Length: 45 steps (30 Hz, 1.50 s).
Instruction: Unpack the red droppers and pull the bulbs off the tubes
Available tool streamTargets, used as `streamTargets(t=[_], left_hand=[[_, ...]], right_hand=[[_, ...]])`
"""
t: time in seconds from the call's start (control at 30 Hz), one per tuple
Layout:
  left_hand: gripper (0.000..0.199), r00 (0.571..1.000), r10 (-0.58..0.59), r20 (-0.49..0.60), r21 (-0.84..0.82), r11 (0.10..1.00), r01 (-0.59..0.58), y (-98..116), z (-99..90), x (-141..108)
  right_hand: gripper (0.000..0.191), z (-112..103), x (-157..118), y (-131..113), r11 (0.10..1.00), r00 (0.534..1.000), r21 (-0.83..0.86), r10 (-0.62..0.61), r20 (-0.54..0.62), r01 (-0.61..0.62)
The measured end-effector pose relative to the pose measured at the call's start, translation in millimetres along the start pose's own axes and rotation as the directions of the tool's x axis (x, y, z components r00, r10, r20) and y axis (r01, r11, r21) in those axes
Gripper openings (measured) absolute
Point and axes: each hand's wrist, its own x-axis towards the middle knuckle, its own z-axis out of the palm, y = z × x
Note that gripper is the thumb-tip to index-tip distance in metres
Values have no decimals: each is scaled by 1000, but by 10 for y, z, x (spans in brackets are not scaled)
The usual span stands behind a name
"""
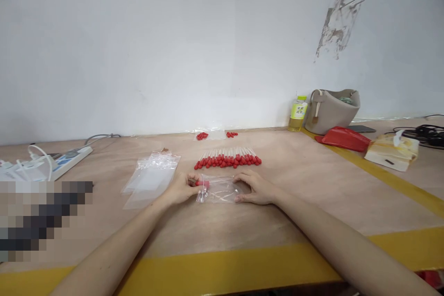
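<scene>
- Have clear bag [222,188] flat on table [277,229], between left hand [183,188] and right hand [257,188]; long axis roughly left-right, ridged end toward left.
- Pinching red tips [204,184] between left thumb and fingers, right at bag's left end; can't tell if inside or outside the film.
- Seeing pale sticks [225,196] through film, crossed, running toward right hand; red pointing left.
- Touching bag's right end with right thumb and fingers, spread apart; farther from red tips than left hand.
- Have row of red-tipped sticks [228,161] just beyond bag, heads toward person, shafts toward wall [173,64].
- Have spare bags [152,176] beside left wrist.
</scene>
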Motion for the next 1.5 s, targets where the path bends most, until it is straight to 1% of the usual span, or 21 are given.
streamTargets(t=[0.13, 0.2, 0.33, 0.43, 0.5, 0.57, 0.67, 0.77, 0.83, 0.9, 0.97, 1.0, 1.07, 1.1, 1.17, 1.2, 1.23, 1.27, 1.37, 1.43, 1.5], left_hand=[[32, 999, 8, -41, 54, 999, -6, 75, -42, -35], [29, 997, 51, -56, 123, 991, -43, 100, -45, -53], [25, 986, 167, -12, 206, 965, -161, 102, -3, -61], [24, 977, 212, -35, 263, 945, -195, 99, -19, -53], [23, 976, 214, -30, 297, 934, -196, 105, -94, -55], [21, 987, 159, -4, 307, 940, -150, 114, -209, -67], [21, 999, -6, 46, 256, 967, -6, 134, -384, -95], [23, 987, -115, 114, 170, 981, 95, 145, -533, -124], [24, 980, -160, 117, 124, 982, 145, 124, -660, -148], [26, 978, -202, 45, 61, 978, 199, 72, -833, -180], [31, 968, -228, -108, -42, 974, 224, 2, -1024, -208], [33, 953, -227, -198, -105, 972, 210, -31, -1106, -210], [35, 901, -213, -378, -228, 965, 132, -79, -1198, -169], [33, 868, -202, -453, -261, 961, 88, -91, -1195, -121], [28, 799, -156, -581, -204, 978, 42, -96, -1091, 27], [27, 775, -113, -621, -101, 993, 64, -93, -1001, 118], [27, 749, -50, -660, 62, 991, 121, -90, -896, 212], [28, 737, -33, -676, 116, 982, 151, -88, -786, 304], [26, 731, 10, -682, 244, 946, 214, -88, -502, 516], [25, 739, 35, -672, 310, 920, 238, -90, -380, 592], [25, 757, 48, -652, 358, 899, 251, -94, -305, 623]], right_hand=[[46, 4, 4, 31, 1000, 1000, -2, 5, -5, -5], [45, 1, 4, 40, 1000, 1000, -6, -2, -11, 2], [46, -6, 4, 41, 1000, 1000, -5, 5, -7, -5], [46, -8, 4, 37, 1000, 1000, -3, 19, -1, -19], [46, -10, 3, 37, 1000, 1000, 2, 20, -3, -20], [45, -11, 1, 38, 1000, 1000, 5, 19, -5, -19], [45, -13, -1, 38, 1000, 1000, 3, 18, -6, -18], [46, -12, 1, 35, 1000, 1000, -5, 27, 1, -27], [46, -11, 2, 34, 999, 999, -11, 32, 5, -32], [47, -11, 2, 34, 999, 1000, -14, 30, 5, -30], [47, -10, 3, 37, 1000, 1000, -13, 26, 6, -26], [47, -10, 3, 40, 1000, 1000, -12, 25, 7, -25], [47, -7, 4, 47, 1000, 1000, -9, 27, 9, -27], [48, -6, 5, 51, 1000, 1000, -8, 26, 9, -26], [48, -3, 5, 58, 1000, 1000, -4, 24, 8, -24], [48, -1, 4, 61, 1000, 1000, -2, 24, 9, -24], [48, 0, 2, 64, 1000, 1000, -2, 25, 11, -25], [48, 0, 0, 66, 1000, 1000, -3, 25, 14, -25], [49, -6, -9, 68, 1000, 999, -7, 31, 22, -31], [48, -14, -14, 66, 999, 999, -11, 31, 26, -31], [48, -20, -16, 63, 999, 999, -15, 30, 32, -29]])
